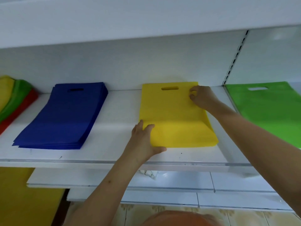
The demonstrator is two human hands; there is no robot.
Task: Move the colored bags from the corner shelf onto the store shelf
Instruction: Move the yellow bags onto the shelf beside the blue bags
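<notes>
A flat stack of yellow bags lies on the white store shelf, its cut-out handle toward the back wall. My left hand holds the stack's near left corner, thumb under the front edge and fingers on top. My right hand pinches the far right corner beside the handle slot. A stack of blue bags lies to the left on the same shelf. Green bags lie to the right, past the slotted upright.
At the far left edge a mixed pile of yellow, green and red bags rests at an angle. A slotted upright divides the shelf bays. Lower white shelves stick out below. A yellow surface fills the bottom left.
</notes>
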